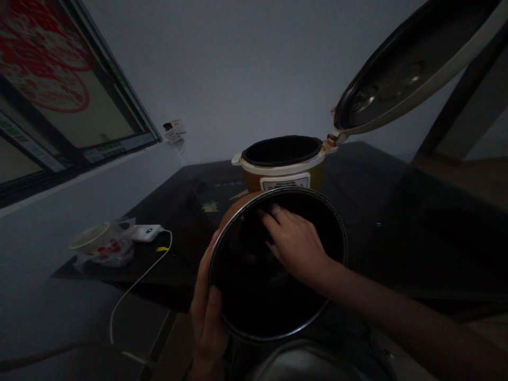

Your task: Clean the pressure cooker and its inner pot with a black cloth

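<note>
A dark-lined inner pot (254, 296) with a shiny metal rim is tilted so that its mouth faces me. My left hand (208, 312) grips its left side, the thumb over the rim and the fingers along the outer wall. Inside the pot is my right hand (296, 241), its thumb and fingers apart near the upper inner wall. Nothing shows between those fingers, though the interior is very dark and I cannot tell whether they touch the wall. Behind the pot stands an electric pressure cooker (252, 180), its lid (413, 100) swung up to the right.
The cooker stands on a dark glossy table (397, 211) against a pale wall. At the left table edge are a paper bowl (93, 238) in a clear plastic bag and a white power strip (146, 232), whose cord hangs down. A wall socket (174, 127) sits beside the window.
</note>
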A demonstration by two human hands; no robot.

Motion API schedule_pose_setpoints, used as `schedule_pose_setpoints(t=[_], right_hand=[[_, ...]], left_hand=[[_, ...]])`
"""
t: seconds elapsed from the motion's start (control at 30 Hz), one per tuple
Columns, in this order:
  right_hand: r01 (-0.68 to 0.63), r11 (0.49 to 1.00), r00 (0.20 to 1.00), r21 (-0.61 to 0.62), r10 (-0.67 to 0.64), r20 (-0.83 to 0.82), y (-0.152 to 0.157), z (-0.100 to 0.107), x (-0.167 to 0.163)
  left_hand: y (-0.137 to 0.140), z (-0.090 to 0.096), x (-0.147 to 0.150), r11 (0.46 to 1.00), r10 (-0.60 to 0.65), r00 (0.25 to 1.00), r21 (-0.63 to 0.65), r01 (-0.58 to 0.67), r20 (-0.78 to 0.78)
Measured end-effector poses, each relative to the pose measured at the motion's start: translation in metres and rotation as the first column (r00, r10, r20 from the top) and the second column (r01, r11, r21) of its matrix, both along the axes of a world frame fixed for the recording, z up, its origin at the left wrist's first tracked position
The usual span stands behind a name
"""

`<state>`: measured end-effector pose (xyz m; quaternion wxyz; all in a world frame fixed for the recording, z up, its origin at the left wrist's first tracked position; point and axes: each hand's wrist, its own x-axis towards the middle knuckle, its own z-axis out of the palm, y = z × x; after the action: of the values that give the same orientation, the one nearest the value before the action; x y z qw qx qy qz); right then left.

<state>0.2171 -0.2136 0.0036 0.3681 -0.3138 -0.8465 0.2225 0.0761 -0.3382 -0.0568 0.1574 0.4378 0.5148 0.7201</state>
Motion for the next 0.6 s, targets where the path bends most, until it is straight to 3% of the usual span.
schedule_pose_setpoints(t=[0.1,0.2,0.27,0.47,0.6], right_hand=[[-0.155,0.97,0.981,0.187,0.129,0.144,0.006,0.01,-0.002],[-0.273,0.943,0.962,0.191,0.261,0.086,0.014,0.009,-0.011],[-0.284,0.936,0.957,0.209,0.262,0.128,0.022,0.003,-0.014],[-0.198,0.871,0.886,0.449,-0.038,0.463,0.039,-0.011,0.004],[-0.162,0.832,0.759,0.53,-0.238,0.605,0.03,-0.015,0.023]], left_hand=[[0.001,0.002,0.0,1.0,-0.004,1.0,0.006,0.005,-0.01],[0.004,0.007,0.001,0.999,-0.023,0.999,0.037,0.024,-0.046],[0.005,0.009,0.002,0.998,-0.036,0.997,0.042,0.039,-0.063],[0.006,0.001,0.003,0.996,-0.014,0.999,0.091,0.017,-0.031],[0.007,-0.004,0.004,0.993,-0.008,1.0,0.116,0.01,-0.019]])
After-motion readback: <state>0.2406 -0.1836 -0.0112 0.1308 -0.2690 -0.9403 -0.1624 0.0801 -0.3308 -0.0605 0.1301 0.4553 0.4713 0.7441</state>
